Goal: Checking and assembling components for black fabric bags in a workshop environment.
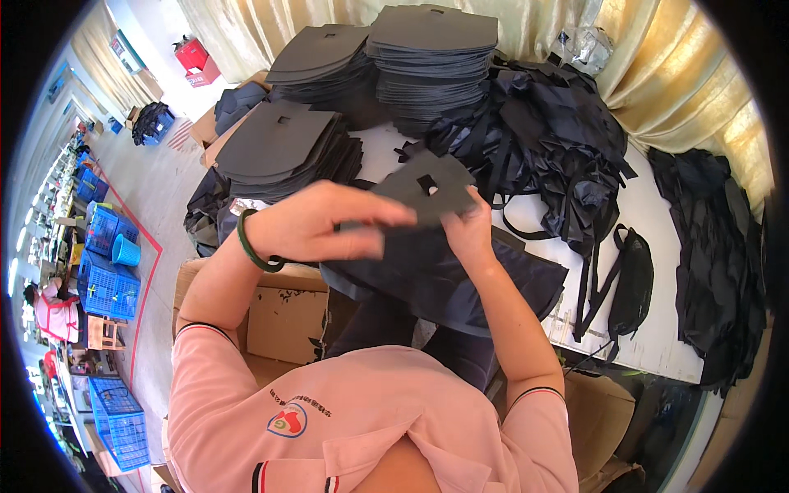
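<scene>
A dark grey sheet with a small square cutout is tilted in front of me, slightly blurred. My right hand grips its right edge between thumb and fingers. My left hand, a green bangle at its wrist, is beside the sheet's left part. Its thumb and fingers are apart and smeared by motion, and I see nothing held in them. Below both hands, black fabric lies over my lap and the near edge of the table; how it meets the sheet is hard to make out.
Stacks of similar grey sheets stand on the white table. A heap of black fabric pieces with straps is at the back right, and a black pouch lies nearer. A cardboard box sits below my left arm. Blue crates stand far left.
</scene>
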